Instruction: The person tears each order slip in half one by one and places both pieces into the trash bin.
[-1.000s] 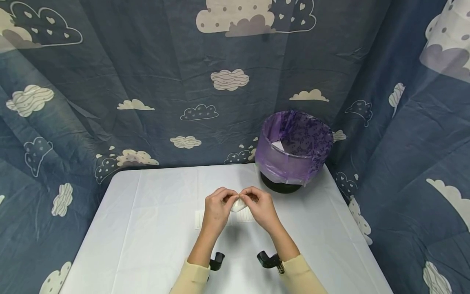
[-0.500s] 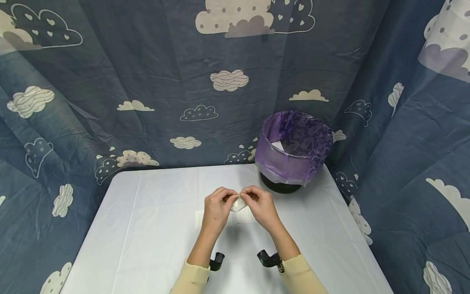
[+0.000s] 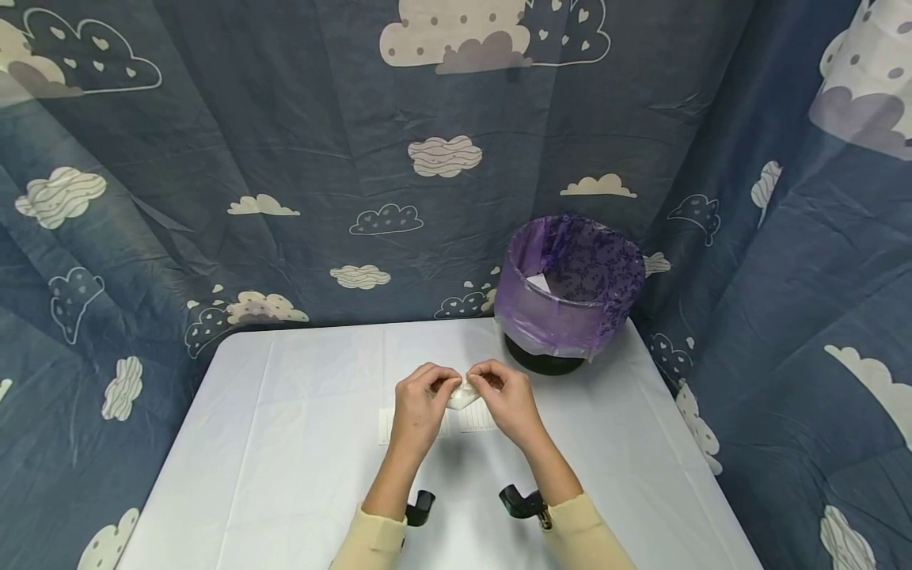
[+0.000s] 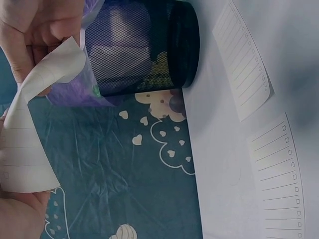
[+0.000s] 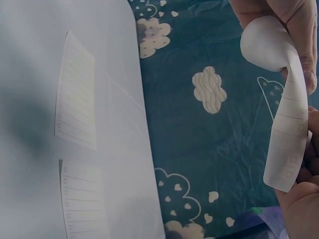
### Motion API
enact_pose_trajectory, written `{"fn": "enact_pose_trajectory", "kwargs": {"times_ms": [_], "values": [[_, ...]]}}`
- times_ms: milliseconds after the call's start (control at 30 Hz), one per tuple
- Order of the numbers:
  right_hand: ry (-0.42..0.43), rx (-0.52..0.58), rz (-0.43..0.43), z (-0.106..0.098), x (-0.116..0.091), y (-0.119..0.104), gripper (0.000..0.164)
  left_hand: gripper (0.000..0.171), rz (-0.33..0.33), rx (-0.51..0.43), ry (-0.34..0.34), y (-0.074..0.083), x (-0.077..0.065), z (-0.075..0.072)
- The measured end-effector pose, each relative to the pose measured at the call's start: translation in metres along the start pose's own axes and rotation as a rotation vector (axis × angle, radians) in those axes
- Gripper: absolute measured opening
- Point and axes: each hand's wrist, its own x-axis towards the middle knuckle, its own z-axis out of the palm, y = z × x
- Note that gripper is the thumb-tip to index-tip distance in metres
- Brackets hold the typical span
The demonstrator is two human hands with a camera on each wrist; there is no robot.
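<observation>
Between both hands, raised over the table, is a small white checklist sheet (image 3: pixel 461 400) with ruled lines and little boxes. The left hand (image 3: pixel 419 404) pinches it near the top edge with thumb and fingers; the right hand (image 3: pixel 507 400) does the same from the other side. Their fingertips sit close together. In the left wrist view the paper (image 4: pixel 25 144) narrows to a twisted neck at the pinch, with a flared part on each side. The right wrist view shows the same twist in the paper (image 5: pixel 289 104), one end curling over.
Two similar checklist sheets lie on the white table, a left sheet (image 3: pixel 385 426) and a right sheet (image 3: pixel 476 417). At the back right stands a mesh wastebasket (image 3: pixel 534 321) with a purple liner, a white paper piece (image 3: pixel 539 282) inside. A cloud-patterned curtain (image 3: pixel 321 158) surrounds the table.
The fingertips of the two hands have drawn slightly apart at the top of the sheet. Otherwise the hands, sheets and wastebasket stay in place.
</observation>
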Motion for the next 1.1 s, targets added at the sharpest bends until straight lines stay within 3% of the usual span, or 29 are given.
{"fn": "enact_pose_trajectory", "kwargs": {"times_ms": [800,1100], "values": [[0.005,-0.019,0.016,-0.0033,-0.0003,0.0004,0.007,0.007,-0.005,0.003,0.011,-0.0004,0.0002,-0.0011],[0.029,-0.032,-0.014,-0.0061,0.0004,0.003,0.006,0.004,0.019,0.003,0.038,-0.0019,0.0006,-0.0044]]}}
